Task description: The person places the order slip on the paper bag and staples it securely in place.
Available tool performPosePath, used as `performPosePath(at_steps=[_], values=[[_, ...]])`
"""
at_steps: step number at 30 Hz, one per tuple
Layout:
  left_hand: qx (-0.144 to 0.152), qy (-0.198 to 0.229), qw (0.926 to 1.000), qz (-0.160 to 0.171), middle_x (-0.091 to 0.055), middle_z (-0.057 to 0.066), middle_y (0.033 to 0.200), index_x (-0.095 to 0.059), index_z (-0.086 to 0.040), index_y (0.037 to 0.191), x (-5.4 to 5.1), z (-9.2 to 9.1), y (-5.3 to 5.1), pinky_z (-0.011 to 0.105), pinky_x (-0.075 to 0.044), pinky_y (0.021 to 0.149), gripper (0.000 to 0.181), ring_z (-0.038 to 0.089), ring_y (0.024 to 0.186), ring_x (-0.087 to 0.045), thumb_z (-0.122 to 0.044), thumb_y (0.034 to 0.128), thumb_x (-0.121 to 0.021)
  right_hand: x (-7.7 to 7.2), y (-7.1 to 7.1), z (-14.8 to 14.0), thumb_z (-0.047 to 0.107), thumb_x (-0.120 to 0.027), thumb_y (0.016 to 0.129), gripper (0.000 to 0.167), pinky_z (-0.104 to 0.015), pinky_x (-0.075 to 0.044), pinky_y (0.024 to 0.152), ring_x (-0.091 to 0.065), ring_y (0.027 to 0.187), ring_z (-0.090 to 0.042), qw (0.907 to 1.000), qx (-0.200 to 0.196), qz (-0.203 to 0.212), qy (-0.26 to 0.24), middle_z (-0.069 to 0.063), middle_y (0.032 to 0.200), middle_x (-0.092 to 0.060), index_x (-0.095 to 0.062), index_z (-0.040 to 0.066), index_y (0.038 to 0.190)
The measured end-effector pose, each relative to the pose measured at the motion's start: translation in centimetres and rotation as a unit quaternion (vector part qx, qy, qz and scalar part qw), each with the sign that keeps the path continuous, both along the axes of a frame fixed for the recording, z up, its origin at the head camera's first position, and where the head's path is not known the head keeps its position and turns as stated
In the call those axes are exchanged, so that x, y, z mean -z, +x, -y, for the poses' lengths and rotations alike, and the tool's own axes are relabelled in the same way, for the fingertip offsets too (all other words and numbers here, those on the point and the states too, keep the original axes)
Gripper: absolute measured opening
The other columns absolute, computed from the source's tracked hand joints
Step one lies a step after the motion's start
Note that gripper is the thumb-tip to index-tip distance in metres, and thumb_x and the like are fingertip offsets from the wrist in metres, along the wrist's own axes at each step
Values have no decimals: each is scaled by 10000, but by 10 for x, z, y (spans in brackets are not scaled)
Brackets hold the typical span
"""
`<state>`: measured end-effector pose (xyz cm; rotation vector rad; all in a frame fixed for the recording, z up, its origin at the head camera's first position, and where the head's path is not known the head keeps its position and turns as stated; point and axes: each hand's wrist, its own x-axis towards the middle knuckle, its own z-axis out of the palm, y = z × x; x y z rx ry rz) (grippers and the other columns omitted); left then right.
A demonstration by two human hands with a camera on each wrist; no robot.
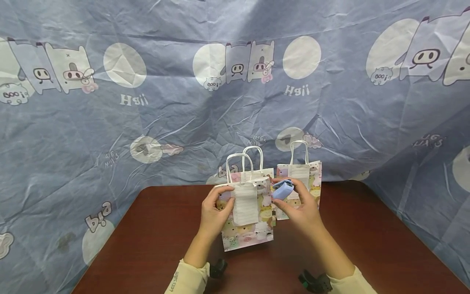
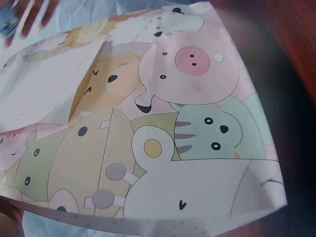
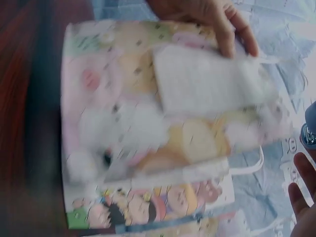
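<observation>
A paper gift bag printed with cartoon animals stands tilted above the table, its white twisted handle upright. A lined white paper slip lies against its front. My left hand grips the bag's upper left side, thumb in front. My right hand holds a light blue stapler by the bag's upper right edge. In the right wrist view the stapler shows only at the right border. The left wrist view is filled by the bag's lower front and part of the slip.
Behind the held bag is a second bag, mostly hidden. To the right, a third bag with a lined slip stands partly behind my right hand. The dark red table meets a blue patterned cloth at the back.
</observation>
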<state>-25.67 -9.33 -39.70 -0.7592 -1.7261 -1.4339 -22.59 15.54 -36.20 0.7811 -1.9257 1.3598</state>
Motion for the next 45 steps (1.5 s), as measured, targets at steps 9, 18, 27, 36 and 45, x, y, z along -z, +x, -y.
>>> performPosePath(at_steps=[9, 18, 27, 36, 45], values=[[-216, 321, 9992, -70, -691, 194, 1080, -684, 17, 1091, -10, 22, -3, 127, -466, 945, 340, 61, 1074, -613, 161, 785, -715, 13, -1, -30, -214, -767, 697, 530, -92, -470, 926, -564, 1043, -8, 9990, 276, -279, -236, -30, 1167, -566, -623, -93, 1192], [-148, 505, 9986, 65, -675, 212, 1092, -677, 31, 1099, -19, 41, -3, 99, -498, 802, 342, -3, 1017, -604, 182, 792, -696, 18, 0, -58, -162, -725, 792, 660, -98, -497, 805, -583, 989, -25, 9969, 489, 465, -415, 41, 1208, -558, -523, -1, 1399], [-301, 587, 9977, 147, -695, 6, 1111, -674, 23, 1125, -28, 65, 2, 109, -509, 704, 325, 8, 915, -615, 139, 822, -697, 31, -4, -82, -126, -699, 842, 720, -110, -520, 800, -628, 945, -7, 9916, 714, 955, -496, 52, 1121, -552, -403, 29, 1480], [-281, 843, 9960, -112, -654, -63, 1145, -619, 104, 1169, -33, 80, 2, 103, -506, 754, 396, 23, 931, -605, 202, 789, -673, 46, -16, -103, -91, -725, 838, 680, -93, -522, 802, -607, 971, 12, 9870, 1088, 1102, -440, 129, 1135, -536, -473, 38, 1456], [-411, 1036, 9936, -155, -661, -57, 1115, -609, 136, 1156, -37, 99, 5, 106, -512, 721, 406, 19, 888, -622, 249, 769, -656, 72, -25, -129, 121, -734, 905, 606, -110, -524, 691, -596, 860, 68, 9691, 1808, 1680, -37, 181, 1066, -538, -489, 124, 1459]])
